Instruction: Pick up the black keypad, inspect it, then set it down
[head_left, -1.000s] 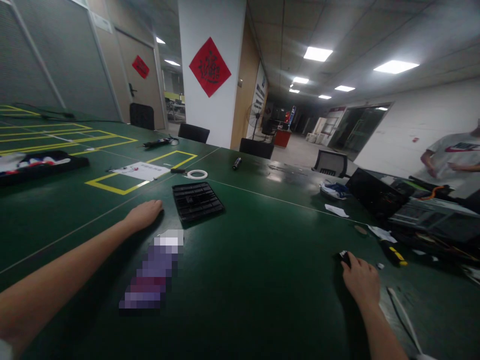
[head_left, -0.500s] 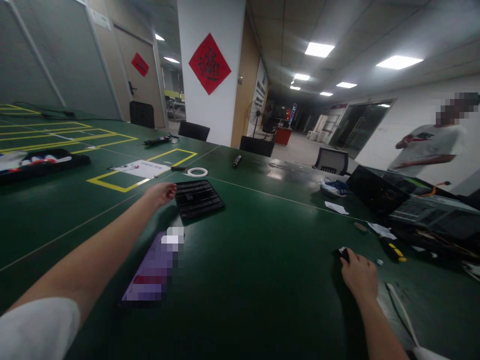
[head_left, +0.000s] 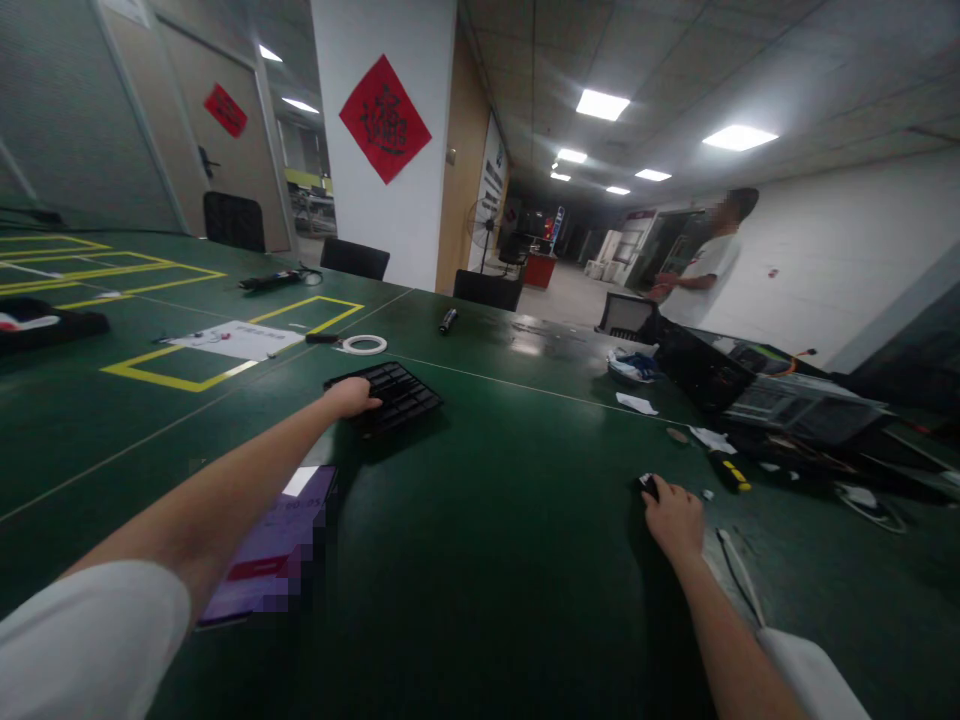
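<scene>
My left hand [head_left: 352, 398] reaches far across the green table [head_left: 487, 520] and rests on the near edge of a black slatted grille [head_left: 390, 392]; its fingers curl over that edge. My right hand [head_left: 673, 517] lies closed on the table at the right, over a small black object [head_left: 648, 486] that shows just beyond my knuckles. A purple flat packet [head_left: 274, 540] lies under my left forearm.
A white tape ring [head_left: 364, 344], a paper sheet [head_left: 225, 340] inside yellow floor-tape lines and a black pen-like tool [head_left: 448, 320] lie further back. Black equipment cases [head_left: 795, 415] and a yellow-handled tool [head_left: 727, 470] crowd the right. A person in a white shirt [head_left: 701, 272] stands beyond them.
My left hand moved forward and right from the bare table onto the grille's edge. The view swung right and the standing person now appears nearer the middle. My right hand stayed put.
</scene>
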